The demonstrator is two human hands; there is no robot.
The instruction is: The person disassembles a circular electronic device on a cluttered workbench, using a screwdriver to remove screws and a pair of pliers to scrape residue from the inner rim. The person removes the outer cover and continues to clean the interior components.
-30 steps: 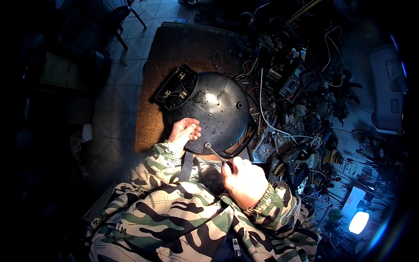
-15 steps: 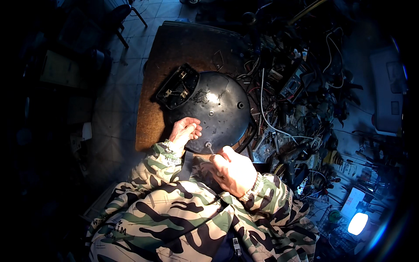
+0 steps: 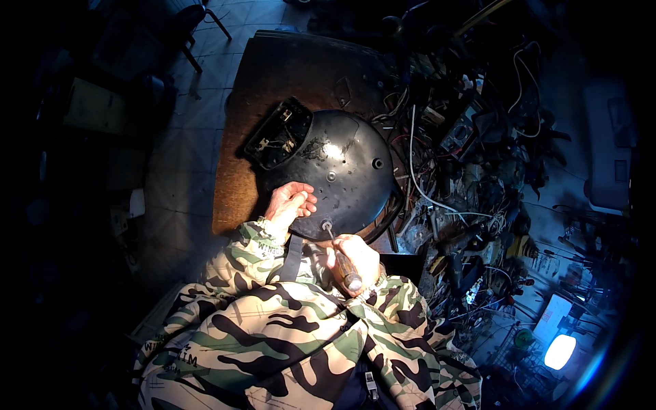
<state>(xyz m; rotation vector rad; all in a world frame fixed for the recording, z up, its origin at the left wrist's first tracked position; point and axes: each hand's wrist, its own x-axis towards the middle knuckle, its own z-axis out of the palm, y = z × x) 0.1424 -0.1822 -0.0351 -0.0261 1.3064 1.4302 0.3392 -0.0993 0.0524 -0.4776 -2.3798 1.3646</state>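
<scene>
The right hand (image 3: 361, 258) was closed around the handle of a screwdriver (image 3: 348, 273), whose long axis ran from the butt at five o'clock to the tip at eleven, twelve being straight away from the person. Along that line, at eleven o'clock from the grip, lay a small round fitting (image 3: 326, 225) at the six o'clock edge of a black dome (image 3: 359, 188); the tip met it, though how deep it sat could not be told. The right hand was joined to the fitting through the tool, while the left hand (image 3: 290, 202) lay near it, at about eleven o'clock, against the dome's eight o'clock side. Its fingers were loosely curled, and whether they pinched anything could not be made out. The dome sat on the near part of a brown table (image 3: 229, 188), its smooth, hard skin glossy under the light, scuffed with dark patches and dotted with small holes. A stubby round knob (image 3: 378, 164) stood out toward its three o'clock side, and an open, box-like dark housing (image 3: 279, 134) with pale metal bits inside jutted out at ten. The screwdriver's handle looked brownish and slightly see-through, its shaft thin and metallic. Beyond the dome at three o'clock, a smooth, bendy white cable (image 3: 415, 171) curved past heaped, tangled clutter (image 3: 471, 188).
</scene>
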